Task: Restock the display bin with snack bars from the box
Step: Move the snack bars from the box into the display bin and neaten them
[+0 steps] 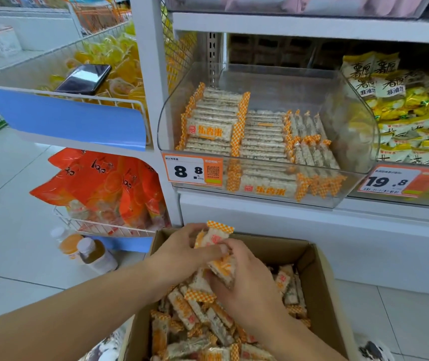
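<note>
A bunch of wrapped rice snack bars [217,252] is gathered over the cardboard box [320,277], left hand [182,252] and right hand [244,282] both curled around it. Light, crinkly and probably crumbly: hold by the middles, gently. The clear display bin [351,131] above is part filled

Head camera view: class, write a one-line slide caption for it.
Both hands, left and right, gather snack bars from the cardboard box below a partly filled clear display bin.
</note>
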